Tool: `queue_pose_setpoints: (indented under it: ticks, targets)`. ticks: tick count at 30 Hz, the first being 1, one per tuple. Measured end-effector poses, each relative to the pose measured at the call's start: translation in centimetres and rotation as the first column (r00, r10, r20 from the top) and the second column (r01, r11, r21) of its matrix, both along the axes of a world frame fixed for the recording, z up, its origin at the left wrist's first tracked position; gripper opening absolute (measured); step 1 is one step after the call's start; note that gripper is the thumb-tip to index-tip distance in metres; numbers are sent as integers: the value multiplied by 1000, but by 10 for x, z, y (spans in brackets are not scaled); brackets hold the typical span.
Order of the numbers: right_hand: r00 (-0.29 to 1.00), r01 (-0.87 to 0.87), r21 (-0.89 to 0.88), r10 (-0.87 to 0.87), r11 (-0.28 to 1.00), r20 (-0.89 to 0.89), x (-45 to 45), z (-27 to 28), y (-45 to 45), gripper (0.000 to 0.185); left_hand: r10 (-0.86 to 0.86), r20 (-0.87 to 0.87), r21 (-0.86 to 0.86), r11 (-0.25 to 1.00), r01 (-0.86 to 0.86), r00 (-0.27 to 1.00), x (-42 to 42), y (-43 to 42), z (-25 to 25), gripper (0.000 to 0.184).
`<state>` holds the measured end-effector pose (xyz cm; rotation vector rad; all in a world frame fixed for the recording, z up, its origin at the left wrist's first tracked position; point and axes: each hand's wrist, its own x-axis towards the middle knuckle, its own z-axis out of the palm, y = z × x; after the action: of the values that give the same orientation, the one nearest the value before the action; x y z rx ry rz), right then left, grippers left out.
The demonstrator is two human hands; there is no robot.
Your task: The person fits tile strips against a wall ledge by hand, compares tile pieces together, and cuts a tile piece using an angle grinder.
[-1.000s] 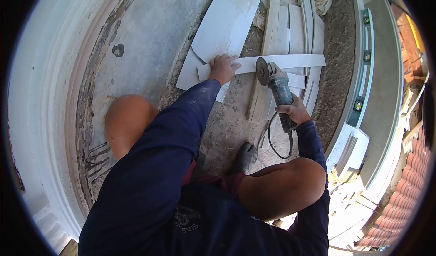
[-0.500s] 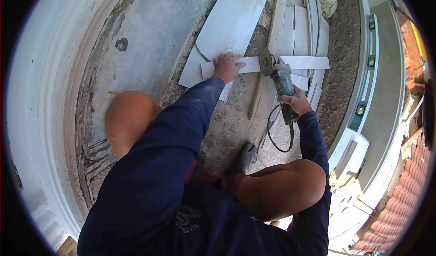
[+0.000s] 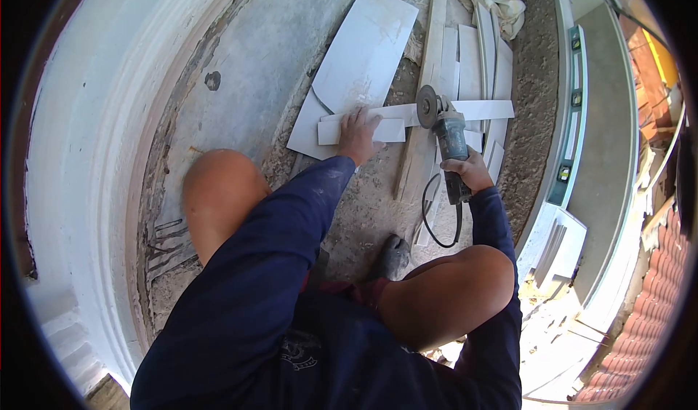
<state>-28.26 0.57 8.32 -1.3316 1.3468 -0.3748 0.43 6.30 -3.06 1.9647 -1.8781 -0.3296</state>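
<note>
My left hand is laid over a short white strip, with the fingers across it and the thumb at its near edge. Just beyond it lies a longer white strip, reaching right across the boards. My right hand grips an angle grinder by its dark rear body. The grinder's disc stands upright at the long strip; whether it touches or spins I cannot tell. A black cord loops from the grinder's rear end. Under the left end of the strips is a wide white panel.
A wooden plank and several white boards lie beneath the long strip. A crumpled cloth is at the far end. To the right, a spirit level rests along a ledge. My shoe is on the rough floor.
The short strip has come towards me with my left hand and now shows separately from the long strip. My right hand still holds the grinder near the long strip. The whole view has shifted slightly.
</note>
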Motion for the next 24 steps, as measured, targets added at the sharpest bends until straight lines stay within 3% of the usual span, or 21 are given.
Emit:
queue_pose_setpoints:
  ticks: [9,10,12,15,19,24]
  targets:
    - [1000,-3,14,3,1000,-22,-16,0,27,53,-94,190,190,980,57,977,-11,76,4,63]
    - [1000,-7,15,8,1000,-22,-17,-2,31,54,-70,116,188,981,47,991,-12,76,3,64]
    - [999,-25,9,25,1000,-23,-18,-8,30,55,-14,-33,180,983,20,999,-13,67,28,66]
    - [997,-54,7,54,999,-63,-17,-12,32,55,172,21,2,985,-172,985,-9,23,4,70]
    - [993,-65,-28,63,997,-97,-20,-26,30,56,180,33,109,977,-183,983,3,-15,6,72]
    - [991,-68,19,70,997,-115,-17,-21,28,55,152,125,68,984,-162,980,3,-29,-4,58]
